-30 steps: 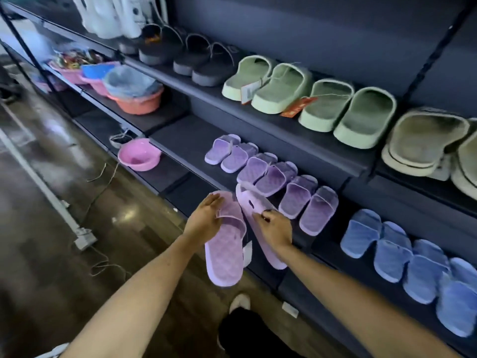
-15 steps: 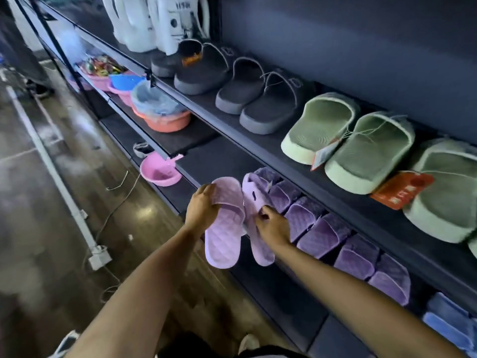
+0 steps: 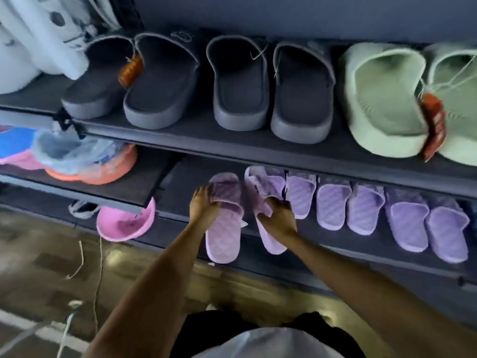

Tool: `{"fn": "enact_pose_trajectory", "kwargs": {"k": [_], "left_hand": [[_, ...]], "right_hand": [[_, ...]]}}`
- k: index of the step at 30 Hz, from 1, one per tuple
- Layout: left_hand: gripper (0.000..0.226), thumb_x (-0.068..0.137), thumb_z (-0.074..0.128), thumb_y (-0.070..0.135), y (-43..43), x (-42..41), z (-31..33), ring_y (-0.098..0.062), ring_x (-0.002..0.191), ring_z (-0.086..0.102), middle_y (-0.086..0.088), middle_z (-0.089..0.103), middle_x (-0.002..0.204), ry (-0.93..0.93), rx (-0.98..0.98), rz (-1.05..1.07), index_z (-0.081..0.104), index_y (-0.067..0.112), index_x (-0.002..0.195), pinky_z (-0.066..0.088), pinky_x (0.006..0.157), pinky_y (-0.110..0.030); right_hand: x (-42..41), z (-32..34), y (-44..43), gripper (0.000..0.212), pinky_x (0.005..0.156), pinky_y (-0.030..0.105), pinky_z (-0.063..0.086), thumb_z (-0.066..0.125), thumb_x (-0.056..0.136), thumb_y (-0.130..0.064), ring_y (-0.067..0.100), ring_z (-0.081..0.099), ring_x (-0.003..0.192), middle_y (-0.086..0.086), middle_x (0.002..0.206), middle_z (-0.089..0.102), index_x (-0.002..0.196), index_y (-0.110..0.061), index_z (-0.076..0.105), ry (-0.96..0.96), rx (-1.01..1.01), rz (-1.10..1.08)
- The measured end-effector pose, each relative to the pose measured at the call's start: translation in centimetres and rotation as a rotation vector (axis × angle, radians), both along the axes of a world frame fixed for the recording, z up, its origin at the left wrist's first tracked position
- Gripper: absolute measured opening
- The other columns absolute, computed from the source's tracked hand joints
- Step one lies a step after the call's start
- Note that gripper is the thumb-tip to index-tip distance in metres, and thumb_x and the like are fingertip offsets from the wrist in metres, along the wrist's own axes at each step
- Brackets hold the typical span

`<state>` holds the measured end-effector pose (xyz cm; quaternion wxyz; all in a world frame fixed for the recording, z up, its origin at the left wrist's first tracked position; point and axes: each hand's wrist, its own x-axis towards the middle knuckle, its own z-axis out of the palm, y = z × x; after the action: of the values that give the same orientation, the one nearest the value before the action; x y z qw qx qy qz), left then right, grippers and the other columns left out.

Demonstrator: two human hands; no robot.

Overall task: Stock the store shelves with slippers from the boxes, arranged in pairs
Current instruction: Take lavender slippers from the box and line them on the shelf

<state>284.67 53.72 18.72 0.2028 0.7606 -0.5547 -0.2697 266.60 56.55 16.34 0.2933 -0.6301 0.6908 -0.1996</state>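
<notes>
My left hand [image 3: 202,205] grips a light purple slipper [image 3: 224,236] by the left side of its strap. My right hand [image 3: 277,218] holds a second purple slipper [image 3: 262,182], tilted on its side. Both slippers lie over the left part of the dark middle shelf [image 3: 188,182], heels hanging past its front edge. Just to their right on that shelf stands a row of several purple slippers [image 3: 333,205] in pairs.
The upper shelf [image 3: 196,136] carries dark grey slippers [image 3: 240,83] and pale green slippers [image 3: 382,99] with an orange tag. To the left are stacked plastic basins [image 3: 85,161], and a pink basin [image 3: 124,223] sits lower. Cords trail over the brown floor [image 3: 38,254].
The view has swung closer and squarer to the shelves. Both hands have carried the two purple slippers forward onto the left part of the middle shelf, beside the purple row.
</notes>
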Motion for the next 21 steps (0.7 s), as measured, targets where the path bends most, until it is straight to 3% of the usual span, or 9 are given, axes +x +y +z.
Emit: {"fn": "enact_pose_trajectory", "kwargs": {"k": [5,10,14,16,21], "left_hand": [[0.047,0.087,0.050,0.004,-3.0,2.9,-2.6,-0.030,0.120,0.048,-0.013,0.052,0.132,0.027,0.032,-0.170,0.047,0.012,0.133,0.037,0.097,-0.031],[0.043,0.090,0.047,0.008,-5.2,3.3,-5.2,-0.031,0.121,0.049,-0.010,0.051,0.133,0.162,0.063,-0.089,0.047,0.015,0.132,0.038,0.096,-0.030],[0.042,0.091,0.046,0.008,-6.6,3.5,-5.9,-0.028,0.120,0.049,-0.009,0.048,0.135,0.184,0.007,-0.003,0.044,0.014,0.133,0.037,0.095,-0.028],[0.044,0.090,0.045,0.006,-7.5,4.0,-6.0,-0.028,0.121,0.048,-0.009,0.048,0.135,0.191,-0.027,0.017,0.043,0.014,0.134,0.036,0.098,-0.030],[0.044,0.089,0.042,0.005,-9.6,5.7,-6.7,-0.030,0.116,0.052,-0.009,0.051,0.131,0.213,-0.027,0.000,0.043,0.015,0.132,0.038,0.088,-0.028]], "right_hand": [[3.7,-1.4,-0.6,0.049,0.098,0.035,0.040,0.056,0.086,-0.026,0.030,0.034,0.128,0.005,0.138,0.049,0.132,-0.012,0.046,0.047,0.142,-0.154],[6.2,-2.7,-2.1,0.037,0.090,0.038,0.041,0.052,0.088,-0.027,0.034,0.039,0.120,0.006,0.134,0.050,0.119,-0.009,0.047,0.021,0.225,-0.215],[8.3,-3.3,-3.6,0.037,0.089,0.037,0.039,0.051,0.089,-0.029,0.033,0.039,0.119,0.006,0.134,0.048,0.120,-0.010,0.047,0.067,0.214,-0.175],[9.3,-3.4,-4.4,0.041,0.092,0.039,0.038,0.051,0.089,-0.030,0.034,0.036,0.122,0.006,0.137,0.045,0.124,-0.010,0.044,0.069,0.221,-0.176],[11.3,-3.0,-6.3,0.045,0.100,0.041,0.037,0.053,0.087,-0.026,0.033,0.037,0.125,0.004,0.141,0.041,0.129,-0.014,0.041,0.019,0.171,-0.213]]}}
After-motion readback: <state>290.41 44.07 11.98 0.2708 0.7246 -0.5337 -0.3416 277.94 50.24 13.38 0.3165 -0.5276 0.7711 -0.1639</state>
